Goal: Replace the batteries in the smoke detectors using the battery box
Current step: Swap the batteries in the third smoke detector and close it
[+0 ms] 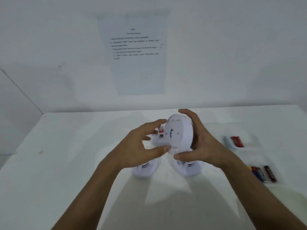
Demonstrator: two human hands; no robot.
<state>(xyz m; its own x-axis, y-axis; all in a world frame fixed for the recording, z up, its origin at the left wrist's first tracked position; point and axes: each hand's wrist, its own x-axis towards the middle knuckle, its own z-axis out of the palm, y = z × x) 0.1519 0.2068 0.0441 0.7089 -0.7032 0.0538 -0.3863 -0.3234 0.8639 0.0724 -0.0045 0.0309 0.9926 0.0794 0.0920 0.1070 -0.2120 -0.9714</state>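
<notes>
While tipped on edge above a white table (pixel 69 156), round white smoke detector (pixel 180 133) cupped in right hand (pixel 201 146), fingers curled over rim, underside turned leftward, probably for reaching the battery bay. Left hand (pixel 141 146) spread, thumb and fingertips touching the near face. Below, two more detectors (pixel 144 169) lying flat. Far right, clear battery box (pixel 249 153), blurred, holding red and blue batteries (pixel 262 174).
</notes>
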